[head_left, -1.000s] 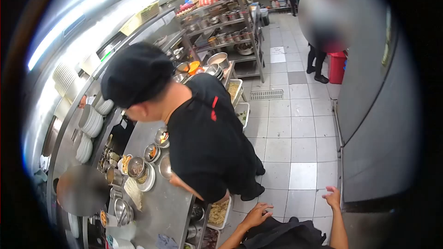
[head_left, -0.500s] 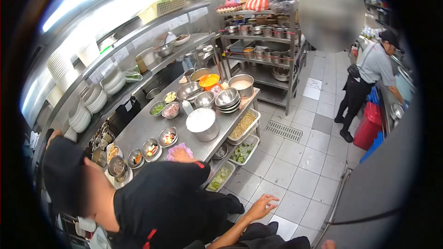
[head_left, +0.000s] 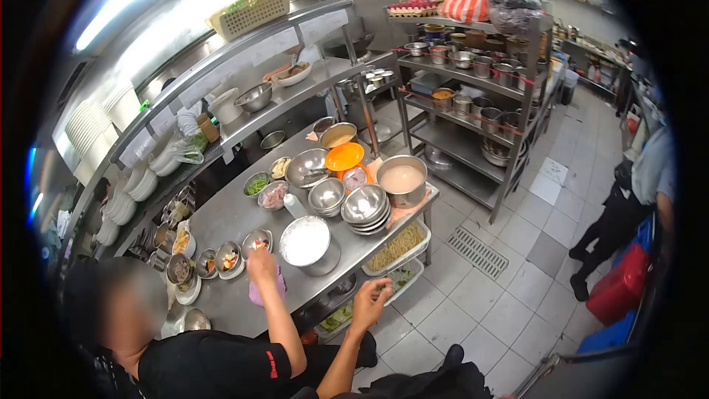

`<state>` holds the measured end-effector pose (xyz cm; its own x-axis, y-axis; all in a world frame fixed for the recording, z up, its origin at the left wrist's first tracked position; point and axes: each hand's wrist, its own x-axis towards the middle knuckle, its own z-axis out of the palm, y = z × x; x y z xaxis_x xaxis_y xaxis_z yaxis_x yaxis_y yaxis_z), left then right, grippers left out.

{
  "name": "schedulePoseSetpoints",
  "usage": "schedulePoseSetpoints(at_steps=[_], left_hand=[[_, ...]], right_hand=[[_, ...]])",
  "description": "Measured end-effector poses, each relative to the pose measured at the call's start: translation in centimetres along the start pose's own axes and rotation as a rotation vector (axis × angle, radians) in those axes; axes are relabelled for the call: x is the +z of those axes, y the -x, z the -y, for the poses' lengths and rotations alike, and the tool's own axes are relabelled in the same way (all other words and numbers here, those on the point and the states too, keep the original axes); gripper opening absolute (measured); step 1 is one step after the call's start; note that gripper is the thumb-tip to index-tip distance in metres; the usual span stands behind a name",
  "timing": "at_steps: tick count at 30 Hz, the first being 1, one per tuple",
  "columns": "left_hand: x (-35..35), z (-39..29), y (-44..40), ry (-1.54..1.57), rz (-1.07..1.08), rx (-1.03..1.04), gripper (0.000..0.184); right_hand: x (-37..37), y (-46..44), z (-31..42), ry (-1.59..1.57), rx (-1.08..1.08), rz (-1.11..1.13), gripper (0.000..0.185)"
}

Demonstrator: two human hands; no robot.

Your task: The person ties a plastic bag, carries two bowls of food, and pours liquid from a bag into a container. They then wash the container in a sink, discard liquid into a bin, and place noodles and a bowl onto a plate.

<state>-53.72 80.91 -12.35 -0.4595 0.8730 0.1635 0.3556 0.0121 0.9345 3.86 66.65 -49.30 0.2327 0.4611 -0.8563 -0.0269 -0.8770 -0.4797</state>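
Observation:
My left hand (head_left: 368, 304) is raised in front of the steel table's (head_left: 225, 219) near edge, beside the tubs on its lower shelf. Its fingers are loosely bent and apart, with nothing visible in them. My right hand is out of view. Nearest on the table is a large steel pot of white contents (head_left: 305, 241). Behind it stand stacked steel bowls (head_left: 365, 205) and a pot of pale liquid (head_left: 402, 179). At left, a co-worker's hand (head_left: 261, 266) reaches over a small bowl of cut food (head_left: 256, 241), near a pink cloth (head_left: 258, 292).
Under the tabletop are tubs of noodles (head_left: 395, 249) and greens (head_left: 402, 278). A steel rack (head_left: 473, 151) with pots stands behind the table. Floor tiles (head_left: 443, 303) and a drain grate (head_left: 477, 253) lie to the right. Another person (head_left: 617, 210) stands by a red bin (head_left: 620, 284).
My view has swung. My left hand is higher in view and closer to the table. The co-worker's hand has lifted from the pink cloth to the small bowl.

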Motion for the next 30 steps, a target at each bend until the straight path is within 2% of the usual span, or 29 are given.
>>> schedulePoseSetpoints(at_steps=[2,4,5,7,9,10,12,14,15,17,19,21,22,23,26,27,29,30], left_hand=[[0.8,-1.3,-4.3,-0.024,-0.055,-0.021,0.02],[1.7,-3.7,-7.8,0.013,-0.124,-0.024,0.02],[2.2,-4.2,-8.9,0.015,-0.142,-0.031,0.02],[3.1,-4.1,-11.0,-0.051,-0.115,-0.083,0.019],[5.3,-2.4,-12.4,-0.008,-0.07,-0.138,0.018],[6.5,-2.7,-12.9,0.058,-0.02,-0.187,0.018],[9.6,1.7,-13.7,0.047,0.07,-0.158,0.019],[12.1,3.6,-14.9,0.084,0.212,-0.238,0.02],[12.9,4.4,-15.1,0.091,0.201,-0.245,0.02],[14.6,5.5,-16.5,0.082,0.415,-0.246,0.024],[15.0,6.5,-17.6,0.053,0.429,-0.27,0.025],[15.4,7.4,-17.7,-0.007,0.492,-0.32,0.027],[15.7,8.1,-17.6,-0.035,0.518,-0.344,0.028],[15.9,9.1,-17.0,-0.025,0.486,-0.356,0.028],[16.8,11.6,-13.2,-0.221,0.195,-0.467,0.024],[17.9,11.3,-11.2,-0.19,0.066,-0.551,0.023],[19.5,7.8,-8.0,-0.128,-0.24,-0.727,0.022],[20.8,5.9,-6.1,-0.049,-0.433,-0.778,0.022]], right_hand=[[1.8,-10.4,8.9,0.052,-0.166,-0.013,0.006],[5.8,-10.7,24.0,0.057,-0.428,0.11,0.01],[8.7,-10.7,30.3,0.085,-0.55,0.089,0.015],[14.7,-7.2,42.6,0.15,-0.592,0.159,0.021],[20.3,-5.0,50.9,0.209,-0.782,0.27,0.021],[22.9,-4.6,53.5,0.219,-0.781,0.28,0.021],[27.7,-3.8,56.9,0.236,-1.06,0.453,0.024],[32.1,-1.7,59.2,0.31,-1.095,0.489,0.023],[34.3,-0.4,59.6,0.378,-1.118,0.525,0.023],[38.8,3.2,61.8,0.445,-1.127,0.562,0.015],[44.3,8.1,64.6,0.338,-1.193,0.674,0.012],[49.1,15.4,68.9,0.55,-1.456,0.702,0.012],[52.0,17.0,70.2,0.587,-1.503,0.761,0.011],[54.5,17.3,71.4,0.625,-1.552,0.825,0.012],[63.9,9.9,72.4,0.964,-1.743,0.88,0.017],[65.6,7.8,72.6,1.126,-1.835,0.878,0.019],[66.5,9.5,73.9,1.662,-1.891,0.974,0.025],[67.4,8.3,73.6,1.73,-1.82,0.913,0.027]])
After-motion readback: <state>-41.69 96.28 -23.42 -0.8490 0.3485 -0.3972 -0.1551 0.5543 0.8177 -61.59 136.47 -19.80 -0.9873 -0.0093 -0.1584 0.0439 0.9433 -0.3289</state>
